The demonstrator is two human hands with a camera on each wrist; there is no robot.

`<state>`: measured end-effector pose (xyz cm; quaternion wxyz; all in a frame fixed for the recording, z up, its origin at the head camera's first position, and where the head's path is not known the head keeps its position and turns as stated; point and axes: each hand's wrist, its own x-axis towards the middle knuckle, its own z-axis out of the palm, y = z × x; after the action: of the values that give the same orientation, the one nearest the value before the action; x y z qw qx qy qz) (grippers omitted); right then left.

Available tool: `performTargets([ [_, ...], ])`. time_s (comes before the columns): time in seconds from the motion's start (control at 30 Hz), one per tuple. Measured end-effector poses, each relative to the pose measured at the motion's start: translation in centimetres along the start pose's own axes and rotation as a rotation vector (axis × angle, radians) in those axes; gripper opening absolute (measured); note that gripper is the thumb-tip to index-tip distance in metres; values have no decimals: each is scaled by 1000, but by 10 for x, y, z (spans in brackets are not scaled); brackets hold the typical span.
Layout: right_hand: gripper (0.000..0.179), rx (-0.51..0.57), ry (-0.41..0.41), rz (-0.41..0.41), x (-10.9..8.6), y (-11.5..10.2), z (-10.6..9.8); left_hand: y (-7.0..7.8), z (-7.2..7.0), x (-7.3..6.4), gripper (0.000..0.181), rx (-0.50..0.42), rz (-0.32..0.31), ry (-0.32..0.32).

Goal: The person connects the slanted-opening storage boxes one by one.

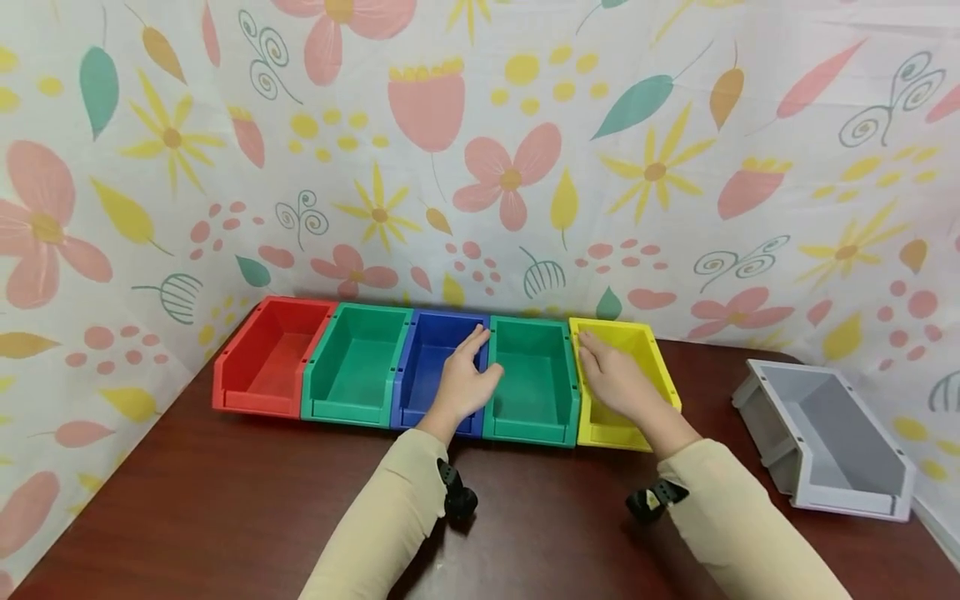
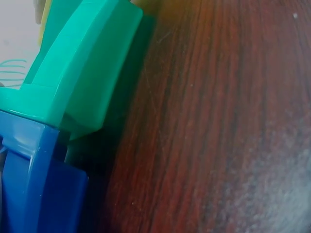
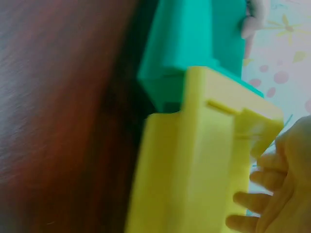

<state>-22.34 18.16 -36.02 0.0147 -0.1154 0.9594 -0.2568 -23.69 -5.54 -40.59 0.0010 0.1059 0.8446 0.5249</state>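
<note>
My left hand (image 1: 467,379) is over the blue bin (image 1: 429,350), fingers extended towards its right rim and thumb spread towards the neighbouring green bin (image 1: 532,367). My right hand (image 1: 618,382) hovers over the yellow bin (image 1: 641,342), fingertips near its left rim; whether they touch it I cannot tell. In the right wrist view the right fingers (image 3: 252,199) look straight beside the yellow bin (image 3: 209,155). The left wrist view has the blue bin (image 2: 29,165) and green bin (image 2: 92,63) but hides the left hand's fingers. Neither hand holds anything loose.
Left of the blue bin, another green bin (image 1: 360,358) and a red bin (image 1: 273,354) continue the row. A grey bin (image 1: 843,425) stands apart at the right on the dark wooden table (image 1: 225,500). A flower-patterned cloth (image 1: 480,100) hangs behind.
</note>
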Motion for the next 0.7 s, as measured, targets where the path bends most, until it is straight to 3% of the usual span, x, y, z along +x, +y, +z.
performTargets([
  [0.2, 52, -126, 9, 133, 23, -6, -2, 1, 2, -1, 61, -7, -2, 7],
  [0.33, 51, -136, 24, 209, 32, -4, 6, -1, 3, -1, 61, -4, 0, -12],
  [0.7, 50, -230, 88, 193, 36, -6, 11, -4, -3, 1, 63, -13, 3, -29],
])
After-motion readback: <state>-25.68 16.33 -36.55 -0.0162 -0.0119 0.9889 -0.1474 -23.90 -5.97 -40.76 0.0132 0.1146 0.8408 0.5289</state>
